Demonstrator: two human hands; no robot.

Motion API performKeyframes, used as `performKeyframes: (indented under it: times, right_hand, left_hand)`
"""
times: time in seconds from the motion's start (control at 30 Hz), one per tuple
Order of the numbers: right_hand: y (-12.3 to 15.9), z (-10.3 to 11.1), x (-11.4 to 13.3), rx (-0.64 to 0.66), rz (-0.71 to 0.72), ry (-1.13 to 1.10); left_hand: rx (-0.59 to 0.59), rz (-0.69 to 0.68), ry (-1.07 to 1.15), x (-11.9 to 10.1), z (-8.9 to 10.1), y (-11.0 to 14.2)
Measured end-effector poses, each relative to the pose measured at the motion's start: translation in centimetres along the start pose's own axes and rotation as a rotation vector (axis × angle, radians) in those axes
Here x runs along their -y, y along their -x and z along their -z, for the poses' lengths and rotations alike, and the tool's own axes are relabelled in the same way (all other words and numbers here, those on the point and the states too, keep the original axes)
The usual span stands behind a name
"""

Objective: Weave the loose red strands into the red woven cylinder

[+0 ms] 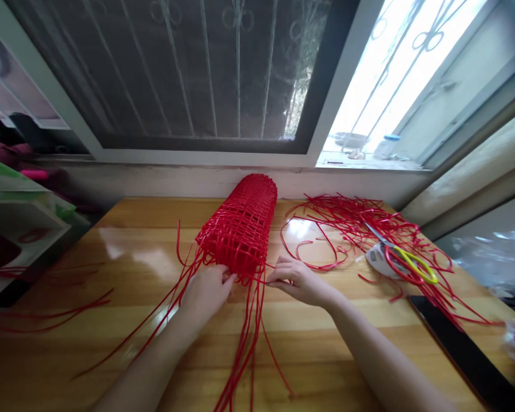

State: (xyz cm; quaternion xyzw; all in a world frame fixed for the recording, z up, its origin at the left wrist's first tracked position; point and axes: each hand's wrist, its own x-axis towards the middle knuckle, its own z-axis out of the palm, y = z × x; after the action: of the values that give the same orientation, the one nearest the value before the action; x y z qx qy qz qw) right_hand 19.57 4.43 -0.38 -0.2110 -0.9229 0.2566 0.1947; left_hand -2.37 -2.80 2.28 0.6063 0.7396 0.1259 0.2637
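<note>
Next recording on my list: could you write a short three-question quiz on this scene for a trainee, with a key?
1. True or false: in this view, the scissors lie to the left of the red woven piece.
2. The fingers of the right hand are pinching:
a) a bottle
b) a red strand
c) a pencil
3. Fill in: one scissor handle is red, the other is ____.

Key: 1 false; 2 b; 3 yellow.

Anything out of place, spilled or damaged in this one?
Mostly untidiness: a tangled heap of red strands lies on the right of the table, and the scissors appear to rest on a white item there. The red woven tube shows no clear damage, and I see no spill.
</note>
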Motion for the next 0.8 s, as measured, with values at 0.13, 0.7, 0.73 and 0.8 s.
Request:
performKeyframes:
  times: [0.13,0.7,0.73,0.8]
  right_hand:
    - [0.0,0.3,0.6,0.026,0.005,0.003]
    - [-0.3,-0.4,1.2,-0.046,-0.017,0.085]
    - [-0.4,-0.6,1.0,-0.064,-0.023,0.109]
    - [-0.5,-1.2,0.8,-0.095,-0.024,0.157]
  left_hand:
    - [0.036,-0.02,0.063,0.3,-0.2,-0.3]
    - [-0.088,-0.062,-0.086,-0.3,0.3,0.4]
    - [-0.072,-0.069,-0.1,-0.3,0.4,0.5]
    - [-0.041,-0.071,-0.135,-0.3,0.7,0.7]
